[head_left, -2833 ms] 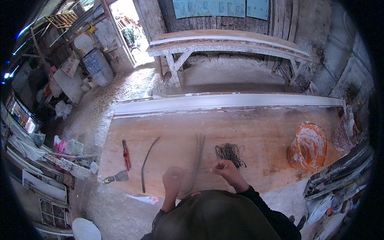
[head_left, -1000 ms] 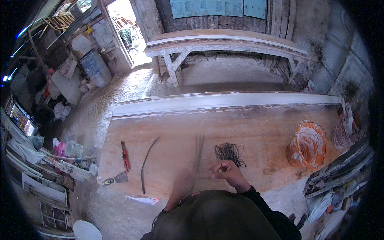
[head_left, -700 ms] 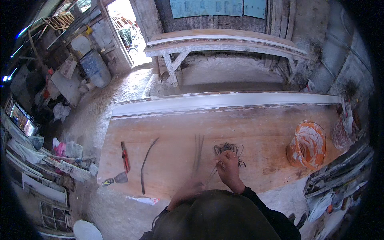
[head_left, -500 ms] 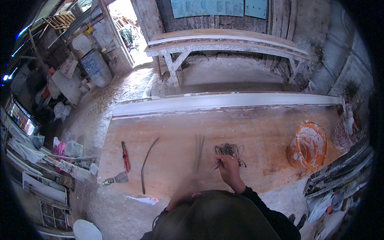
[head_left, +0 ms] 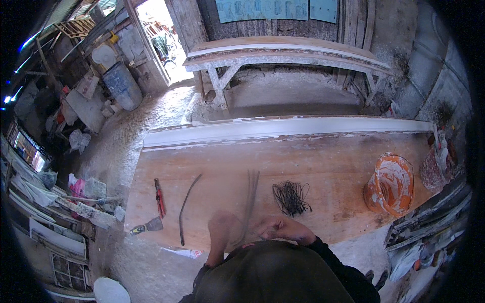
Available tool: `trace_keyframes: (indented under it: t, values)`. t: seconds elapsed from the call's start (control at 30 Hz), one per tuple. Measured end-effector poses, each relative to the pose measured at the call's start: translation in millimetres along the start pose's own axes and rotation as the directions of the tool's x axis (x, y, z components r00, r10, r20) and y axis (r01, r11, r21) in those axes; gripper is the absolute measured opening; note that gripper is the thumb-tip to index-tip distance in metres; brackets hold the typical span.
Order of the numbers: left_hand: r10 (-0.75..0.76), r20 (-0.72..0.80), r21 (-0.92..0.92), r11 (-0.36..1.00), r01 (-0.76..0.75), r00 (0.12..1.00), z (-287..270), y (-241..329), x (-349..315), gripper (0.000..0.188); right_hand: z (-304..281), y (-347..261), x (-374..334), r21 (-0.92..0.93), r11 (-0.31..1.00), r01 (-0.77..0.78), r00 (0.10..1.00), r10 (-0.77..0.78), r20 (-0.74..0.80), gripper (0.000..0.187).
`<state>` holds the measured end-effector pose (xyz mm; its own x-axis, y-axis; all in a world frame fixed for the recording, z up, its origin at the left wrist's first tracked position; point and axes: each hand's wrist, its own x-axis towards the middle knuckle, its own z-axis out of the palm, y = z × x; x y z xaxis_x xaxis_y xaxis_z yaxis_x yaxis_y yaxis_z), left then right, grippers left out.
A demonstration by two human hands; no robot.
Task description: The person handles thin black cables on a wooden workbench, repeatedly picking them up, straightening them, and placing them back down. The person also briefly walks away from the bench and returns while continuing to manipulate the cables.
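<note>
A: Hands?
B: Right hand (head_left: 285, 229) fingers pinched narrow, contents unclear; left hand (head_left: 222, 228) blurred, couldn't tell.
A: Black wire bundle (head_left: 291, 199)?
B: Lay on tabletop (head_left: 328, 166), right of centre.
A: Writing?
B: Blue sheets (head_left: 262, 11), top, bore illegible marks.

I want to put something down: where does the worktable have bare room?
A broad patch lies between the black cord bundle and orange bucket; another between that bundle and the white strip. The front middle is crowded: left hand, right hand and blurred dark rods.
</note>
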<state>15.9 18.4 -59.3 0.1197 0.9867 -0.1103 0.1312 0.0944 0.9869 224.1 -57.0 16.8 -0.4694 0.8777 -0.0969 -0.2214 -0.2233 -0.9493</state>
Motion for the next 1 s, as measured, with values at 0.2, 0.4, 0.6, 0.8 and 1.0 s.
trace_keyframes:
  t: [0.2,0.4,0.6,0.8,1.0]
  values:
    - [0.076,0.173,0.178,0.978,-0.107,0.982,11.3,-7.6,-4.6,0.005,-1.4,6.1,0.3,0.099,0.991,0.095,0.948,-0.060,-0.311,0.006]
    - [0.101,0.510,0.072,0.985,-0.160,0.854,23.3,20.6,-27.1,0.008,-21.7,36.0,15.9,-0.532,0.844,0.063,0.717,-0.410,-0.564,0.007]
    - [-0.068,0.675,0.021,0.997,0.073,0.734,26.5,15.1,-35.6,0.014,-25.3,38.3,22.5,-0.775,0.604,-0.187,0.518,-0.610,-0.600,0.018]
    - [-0.125,0.310,-0.056,0.987,0.149,0.942,20.4,30.4,-29.0,0.008,-32.6,34.5,13.9,-0.770,0.631,-0.096,0.600,-0.581,-0.551,0.015]
    - [0.011,-0.020,-0.097,0.995,-0.013,1.000,6.1,0.7,-4.9,0.008,-12.2,-2.7,-4.4,-0.325,0.944,0.059,0.993,-0.089,-0.079,0.014]
